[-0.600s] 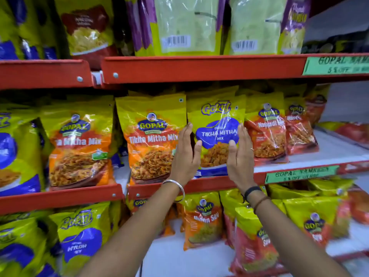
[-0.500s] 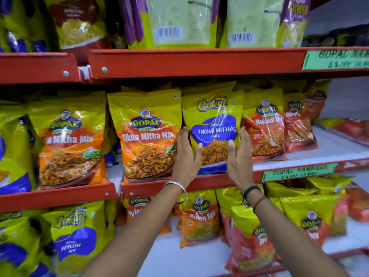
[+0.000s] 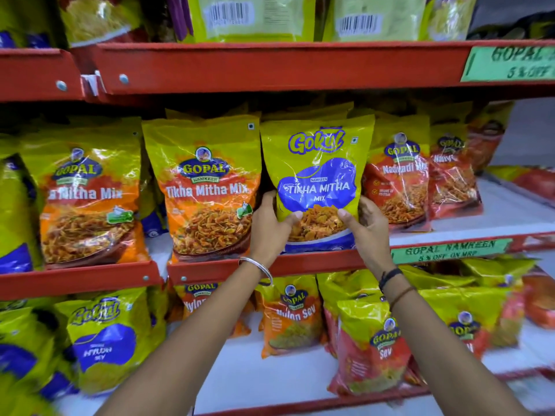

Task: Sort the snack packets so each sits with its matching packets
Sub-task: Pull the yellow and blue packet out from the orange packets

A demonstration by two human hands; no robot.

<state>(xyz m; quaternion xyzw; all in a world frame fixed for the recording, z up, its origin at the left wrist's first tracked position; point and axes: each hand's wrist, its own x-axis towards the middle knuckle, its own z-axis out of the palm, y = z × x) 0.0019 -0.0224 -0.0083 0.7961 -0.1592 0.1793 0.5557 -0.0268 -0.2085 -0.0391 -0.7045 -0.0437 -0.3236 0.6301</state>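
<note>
A yellow and blue Gokul Tikha Mitha Mix packet (image 3: 315,163) stands upright on the middle red shelf (image 3: 306,264). My left hand (image 3: 268,226) grips its lower left edge and my right hand (image 3: 366,228) grips its lower right edge, thumbs across the front. To its left stand orange Gopal Tikha Mitha Mix packets (image 3: 207,187) (image 3: 85,196). Red Gopal Nadiyadi Mix packets (image 3: 398,175) stand to its right. More yellow and blue Gokul packets (image 3: 103,337) sit on the lower shelf at left.
The upper shelf (image 3: 270,67) holds green packets with barcodes. Below are Gopal Nylon Sev packets (image 3: 289,319) and red Sev packets (image 3: 375,349). Green price labels (image 3: 447,250) are stuck on the shelf edges. White shelf surface (image 3: 510,211) shows at right.
Both hands went from flat and open beside the Gokul packet to closed on its lower edges. The view has moved closer to the shelf.
</note>
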